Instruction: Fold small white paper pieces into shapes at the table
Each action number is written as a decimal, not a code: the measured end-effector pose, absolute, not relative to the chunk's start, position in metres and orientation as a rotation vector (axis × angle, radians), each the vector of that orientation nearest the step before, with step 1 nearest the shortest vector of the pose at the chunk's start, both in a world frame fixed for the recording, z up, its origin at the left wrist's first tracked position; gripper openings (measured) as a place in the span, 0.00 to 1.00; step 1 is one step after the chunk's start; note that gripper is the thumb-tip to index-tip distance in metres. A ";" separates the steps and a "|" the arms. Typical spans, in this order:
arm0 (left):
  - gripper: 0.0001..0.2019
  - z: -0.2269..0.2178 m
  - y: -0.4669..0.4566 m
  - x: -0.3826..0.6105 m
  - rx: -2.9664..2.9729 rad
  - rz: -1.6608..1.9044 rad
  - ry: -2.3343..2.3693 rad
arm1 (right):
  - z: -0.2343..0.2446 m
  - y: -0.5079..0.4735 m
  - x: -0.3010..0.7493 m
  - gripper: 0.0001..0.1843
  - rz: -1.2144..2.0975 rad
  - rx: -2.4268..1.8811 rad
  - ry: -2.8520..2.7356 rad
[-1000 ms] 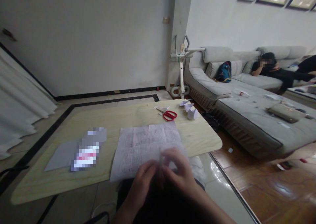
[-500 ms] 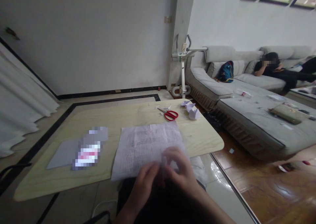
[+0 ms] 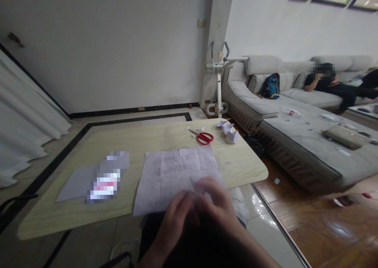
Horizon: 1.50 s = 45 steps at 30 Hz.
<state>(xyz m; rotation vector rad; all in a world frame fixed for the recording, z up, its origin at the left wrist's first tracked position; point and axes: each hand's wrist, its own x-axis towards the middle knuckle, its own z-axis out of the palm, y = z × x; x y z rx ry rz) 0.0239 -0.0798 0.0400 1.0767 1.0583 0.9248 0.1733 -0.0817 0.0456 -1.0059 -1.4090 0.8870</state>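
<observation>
My left hand (image 3: 179,209) and my right hand (image 3: 217,201) meet in front of my body at the near edge of the table. Between the closed fingers of both hands is a small folded piece of paper (image 3: 193,183), pale and blurred, mostly covered by the fingers. Under and beyond them lies a printed sheet of paper (image 3: 168,173), creased and spread out, its near edge at the table's rim. Red-handled scissors (image 3: 204,137) rest partly open behind the sheet, with small paper scraps around the blades.
Folded paper shapes (image 3: 228,131) stand at the far right of the wooden table (image 3: 236,161). On the left lie a white sheet (image 3: 73,185) and a blurred-out item (image 3: 104,183). Beyond are a grey sofa (image 3: 310,142), a seated person (image 3: 327,83) and an exercise machine (image 3: 219,87).
My fingers have shifted slightly around the small paper, which now looks tilted and more blurred. The sheet, scissors and folded shapes stay where they were.
</observation>
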 end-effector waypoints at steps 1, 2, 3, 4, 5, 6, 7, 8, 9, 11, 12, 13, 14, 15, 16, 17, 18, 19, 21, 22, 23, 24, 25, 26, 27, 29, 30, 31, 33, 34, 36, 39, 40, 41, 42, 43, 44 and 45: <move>0.15 0.041 -0.080 0.024 1.061 0.928 1.060 | 0.046 -0.082 0.174 0.11 0.912 -1.019 -1.396; 0.15 0.042 -0.080 0.024 1.055 0.931 1.061 | 0.046 -0.083 0.174 0.11 0.943 -1.034 -1.381; 0.14 0.043 -0.079 0.024 1.056 0.938 1.065 | 0.046 -0.084 0.174 0.12 0.978 -1.052 -1.363; 0.14 0.045 -0.079 0.024 1.063 0.952 1.073 | 0.045 -0.084 0.174 0.13 1.011 -1.070 -1.343; 0.13 0.047 -0.078 0.024 1.073 0.975 1.086 | 0.044 -0.085 0.173 0.13 1.045 -1.086 -1.322; 0.13 0.049 -0.078 0.024 1.081 0.999 1.098 | 0.042 -0.085 0.173 0.13 1.077 -1.093 -1.300; 0.12 0.051 -0.077 0.024 1.089 1.015 1.104 | 0.041 -0.085 0.172 0.13 1.105 -1.090 -1.276; 0.12 0.053 -0.077 0.024 1.097 1.024 1.107 | 0.039 -0.085 0.172 0.13 1.124 -1.079 -1.252; 0.12 0.054 -0.076 0.024 1.109 1.028 1.103 | 0.039 -0.085 0.172 0.13 1.135 -1.061 -1.232; 0.12 0.054 -0.077 0.023 1.145 1.007 1.086 | 0.039 -0.085 0.172 0.17 1.125 -1.035 -1.210; 0.12 0.053 -0.077 0.023 1.160 0.990 1.078 | 0.041 -0.084 0.173 0.18 1.119 -1.037 -1.221; 0.12 0.051 -0.078 0.022 1.170 0.969 1.072 | 0.042 -0.084 0.174 0.18 1.129 -1.047 -1.241; 0.13 0.050 -0.078 0.022 1.170 0.945 1.065 | 0.044 -0.083 0.175 0.15 1.154 -1.053 -1.268; 0.13 0.048 -0.079 0.021 1.160 0.917 1.054 | 0.045 -0.082 0.177 0.12 1.214 -1.041 -1.287; 0.13 0.045 -0.079 0.020 1.140 0.891 1.038 | 0.046 -0.081 0.178 0.12 1.278 -1.020 -1.278; 0.13 0.043 -0.079 0.019 1.115 0.868 1.020 | 0.046 -0.081 0.179 0.12 1.339 -1.001 -1.250; 0.13 0.041 -0.079 0.018 1.088 0.847 1.000 | 0.045 -0.080 0.179 0.12 1.396 -0.982 -1.207; 0.12 0.040 -0.079 0.017 1.058 0.832 0.979 | 0.044 -0.079 0.179 0.12 1.446 -0.965 -1.159; 0.12 0.038 -0.078 0.017 1.000 0.818 0.945 | 0.041 -0.079 0.178 0.13 1.521 -0.926 -1.077; 0.12 0.038 -0.078 0.017 0.981 0.824 0.938 | 0.041 -0.079 0.177 0.13 1.545 -0.904 -1.058; 0.12 0.038 -0.078 0.017 0.975 0.836 0.938 | 0.040 -0.079 0.176 0.13 1.552 -0.885 -1.045; 0.12 0.039 -0.078 0.017 0.981 0.858 0.947 | 0.040 -0.079 0.175 0.13 1.555 -0.869 -1.043; 0.12 0.040 -0.079 0.018 1.002 0.884 0.962 | 0.040 -0.079 0.174 0.14 1.562 -0.850 -1.045; 0.12 0.041 -0.079 0.019 1.035 0.909 0.979 | 0.040 -0.079 0.173 0.14 1.570 -0.831 -1.043; 0.13 0.043 -0.079 0.019 1.072 0.930 0.995 | 0.040 -0.078 0.172 0.15 1.579 -0.813 -1.040; 0.14 0.046 -0.080 0.020 1.141 0.948 1.019 | 0.040 -0.078 0.172 0.16 1.578 -0.806 -1.045; 0.14 0.047 -0.080 0.020 1.167 0.953 1.029 | 0.041 -0.077 0.173 0.16 1.560 -0.825 -1.051; 0.14 0.048 -0.080 0.021 1.187 0.958 1.040 | 0.041 -0.077 0.174 0.16 1.536 -0.855 -1.058; 0.14 0.049 -0.081 0.021 1.217 0.967 1.068 | 0.040 -0.076 0.176 0.14 1.489 -0.910 -1.069; 0.14 0.049 -0.081 0.021 1.232 0.973 1.078 | 0.039 -0.075 0.177 0.13 1.472 -0.925 -1.068; 0.13 0.049 -0.081 0.021 1.277 0.994 1.085 | 0.037 -0.073 0.178 0.12 1.440 -0.934 -1.063; 0.11 0.049 -0.079 0.021 1.353 1.033 1.081 | 0.032 -0.071 0.179 0.12 1.412 -0.939 -1.031; 0.11 0.048 -0.079 0.020 1.365 1.034 1.073 | 0.030 -0.071 0.179 0.12 1.417 -0.935 -1.016; 0.11 0.047 -0.078 0.020 1.359 1.035 1.062 | 0.029 -0.071 0.179 0.12 1.431 -0.927 -1.004; 0.12 0.046 -0.078 0.019 1.338 1.038 1.050 | 0.029 -0.071 0.178 0.12 1.447 -0.920 -0.997; 0.12 0.044 -0.077 0.017 1.304 1.043 1.040 | 0.029 -0.072 0.178 0.12 1.464 -0.915 -0.993; 0.12 0.043 -0.077 0.016 1.260 1.053 1.037 | 0.030 -0.072 0.177 0.12 1.480 -0.913 -0.991; 0.12 0.041 -0.076 0.015 1.220 1.062 1.042 | 0.032 -0.073 0.177 0.12 1.495 -0.913 -0.987</move>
